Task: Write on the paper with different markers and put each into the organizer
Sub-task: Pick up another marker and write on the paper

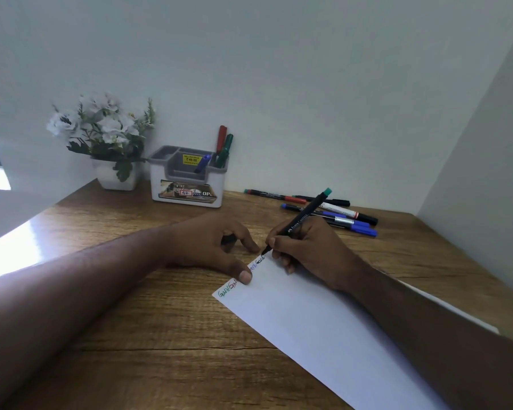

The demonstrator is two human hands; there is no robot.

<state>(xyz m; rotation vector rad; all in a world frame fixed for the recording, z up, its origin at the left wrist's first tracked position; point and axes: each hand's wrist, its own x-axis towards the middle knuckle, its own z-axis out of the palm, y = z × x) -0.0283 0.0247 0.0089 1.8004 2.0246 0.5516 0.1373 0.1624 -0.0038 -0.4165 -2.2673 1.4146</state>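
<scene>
A white sheet of paper point(314, 327) lies on the wooden desk, with green, red, blue and black scribbles along its far edge. My right hand point(308, 253) grips a black marker with a teal end point(305, 216); its tip touches the paper's far corner. My left hand point(216, 247) presses its thumb on the paper's edge and holds a small dark object, maybe a cap, in its curled fingers. The grey-and-white organizer point(187, 184) stands at the back and holds a red, a green and a blue marker.
Several loose markers point(332, 214) lie on the desk point(160, 335) behind my right hand. A white pot of white flowers point(107, 143) stands left of the organizer. White walls close in at the back and right.
</scene>
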